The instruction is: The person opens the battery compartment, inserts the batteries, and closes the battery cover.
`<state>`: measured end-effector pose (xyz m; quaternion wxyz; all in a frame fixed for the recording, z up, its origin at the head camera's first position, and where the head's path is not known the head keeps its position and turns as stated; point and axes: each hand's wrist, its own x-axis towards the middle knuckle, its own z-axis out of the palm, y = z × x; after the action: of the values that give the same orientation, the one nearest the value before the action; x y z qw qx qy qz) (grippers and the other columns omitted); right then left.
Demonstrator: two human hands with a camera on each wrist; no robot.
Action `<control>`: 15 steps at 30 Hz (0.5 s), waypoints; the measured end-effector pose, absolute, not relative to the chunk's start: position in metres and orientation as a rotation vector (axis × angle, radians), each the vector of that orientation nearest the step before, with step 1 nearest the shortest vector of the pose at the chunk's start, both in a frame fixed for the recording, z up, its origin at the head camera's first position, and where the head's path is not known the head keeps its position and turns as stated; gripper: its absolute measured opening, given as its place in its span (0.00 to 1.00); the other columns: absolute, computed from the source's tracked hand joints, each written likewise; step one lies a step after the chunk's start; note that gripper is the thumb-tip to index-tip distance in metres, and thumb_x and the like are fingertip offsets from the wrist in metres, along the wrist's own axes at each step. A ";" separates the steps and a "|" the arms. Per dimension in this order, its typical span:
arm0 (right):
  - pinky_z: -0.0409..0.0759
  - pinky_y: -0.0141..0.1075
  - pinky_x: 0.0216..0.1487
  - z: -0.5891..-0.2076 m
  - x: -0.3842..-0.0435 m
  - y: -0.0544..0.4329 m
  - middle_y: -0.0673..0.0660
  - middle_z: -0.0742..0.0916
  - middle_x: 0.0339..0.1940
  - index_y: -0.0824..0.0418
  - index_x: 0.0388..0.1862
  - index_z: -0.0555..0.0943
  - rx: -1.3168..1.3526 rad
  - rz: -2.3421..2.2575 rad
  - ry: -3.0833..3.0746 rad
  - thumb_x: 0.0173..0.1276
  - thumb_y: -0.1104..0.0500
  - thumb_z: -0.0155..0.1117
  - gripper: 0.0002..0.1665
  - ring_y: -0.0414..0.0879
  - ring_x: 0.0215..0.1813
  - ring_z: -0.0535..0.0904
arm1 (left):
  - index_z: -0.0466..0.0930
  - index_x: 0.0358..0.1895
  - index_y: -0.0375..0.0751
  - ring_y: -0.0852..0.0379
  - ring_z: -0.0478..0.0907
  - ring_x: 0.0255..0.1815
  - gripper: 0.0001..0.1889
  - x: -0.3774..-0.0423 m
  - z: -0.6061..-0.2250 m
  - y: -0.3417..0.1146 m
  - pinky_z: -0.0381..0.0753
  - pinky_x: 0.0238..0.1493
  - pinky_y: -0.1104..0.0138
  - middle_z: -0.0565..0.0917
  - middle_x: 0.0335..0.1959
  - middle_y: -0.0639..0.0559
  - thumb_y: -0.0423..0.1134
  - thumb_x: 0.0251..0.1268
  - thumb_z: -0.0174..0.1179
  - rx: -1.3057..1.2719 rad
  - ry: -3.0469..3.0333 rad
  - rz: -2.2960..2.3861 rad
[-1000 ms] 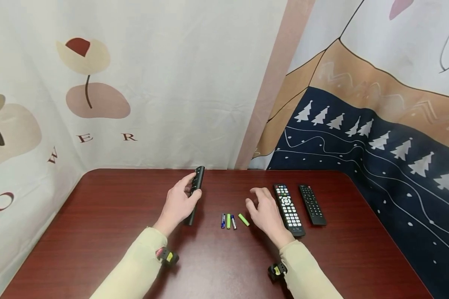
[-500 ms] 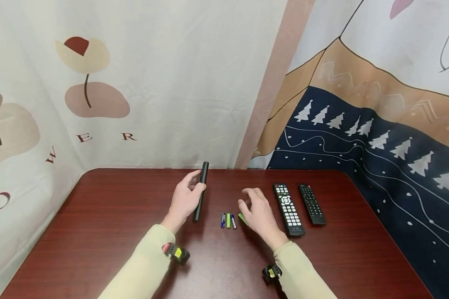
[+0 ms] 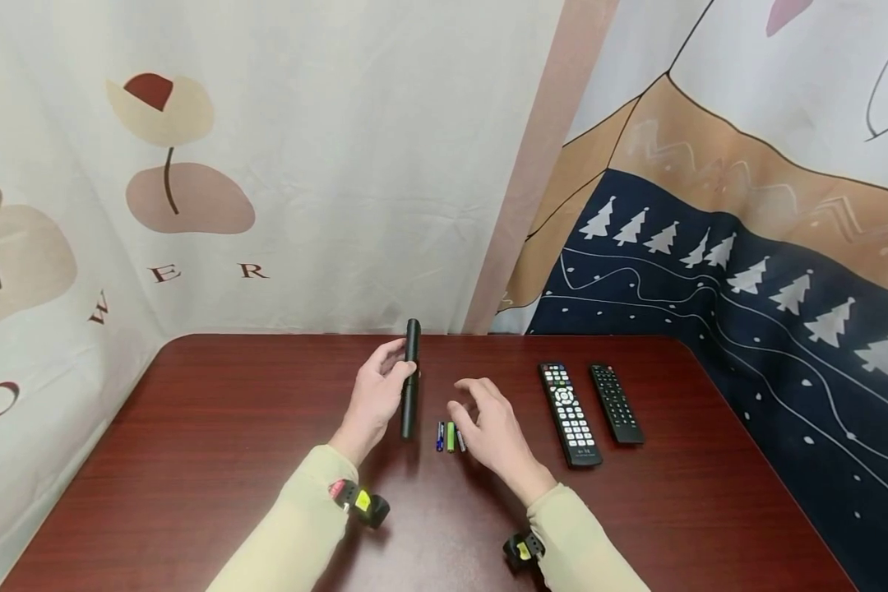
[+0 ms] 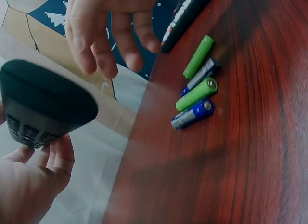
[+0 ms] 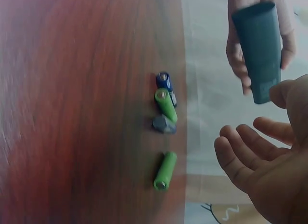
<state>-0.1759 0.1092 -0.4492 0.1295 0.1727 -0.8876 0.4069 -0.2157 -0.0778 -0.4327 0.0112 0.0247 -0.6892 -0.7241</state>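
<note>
My left hand (image 3: pixel 370 404) grips a black remote control (image 3: pixel 410 382) by its sides, clear above the table and turned nearly edge-on in the head view. Its buttons face into the palm side in the left wrist view, and its smooth back (image 5: pixel 260 50) shows in the right wrist view. Beside it, my right hand (image 3: pixel 494 432) hovers with loosely bent fingers and holds nothing. Between and below the hands lie several batteries: a green battery (image 4: pixel 197 95) among blue-and-silver ones (image 4: pixel 193 114), plus a slanted green battery (image 5: pixel 166 171), which the right hand hides from the head view.
Right of my right hand, a black remote with white buttons (image 3: pixel 571 415) lies on the brown table (image 3: pixel 215 460). A smaller black remote (image 3: pixel 617 404) lies beyond it. Printed curtains (image 3: pixel 355 164) hang right behind the table's far edge.
My left hand has moved right and rolled the remote, so its buttons no longer show in the head view. My right hand has moved left, over the batteries and closer to the remote.
</note>
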 end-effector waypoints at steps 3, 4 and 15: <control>0.85 0.47 0.47 -0.450 -0.174 0.104 0.58 0.85 0.46 0.64 0.57 0.81 0.535 1.261 -2.573 0.76 0.61 0.62 0.14 0.48 0.44 0.84 | 0.71 0.72 0.39 0.43 0.80 0.56 0.26 -0.216 -0.433 -0.075 0.77 0.53 0.62 0.78 0.65 0.34 0.30 0.72 0.54 0.064 -2.090 -2.334; 0.85 0.47 0.47 -0.450 -0.173 0.103 0.57 0.85 0.46 0.64 0.57 0.81 0.544 1.288 -2.571 0.76 0.61 0.62 0.14 0.48 0.44 0.85 | 0.70 0.73 0.38 0.42 0.80 0.56 0.26 -0.216 -0.433 -0.074 0.78 0.52 0.63 0.78 0.65 0.34 0.30 0.72 0.54 0.060 -2.079 -2.347; 0.84 0.36 0.34 -0.452 -0.177 0.095 0.61 0.89 0.36 0.67 0.57 0.80 0.512 1.676 -2.608 0.81 0.56 0.56 0.16 0.59 0.31 0.86 | 0.66 0.73 0.33 0.43 0.80 0.56 0.25 -0.213 -0.432 -0.067 0.78 0.49 0.69 0.74 0.67 0.29 0.27 0.74 0.50 0.009 -1.942 -2.494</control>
<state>-0.1768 0.0947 -0.4515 -0.0003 0.1629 -0.8299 0.5335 -0.2134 -0.0671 -0.4322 -0.0096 0.0030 -0.6145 -0.7888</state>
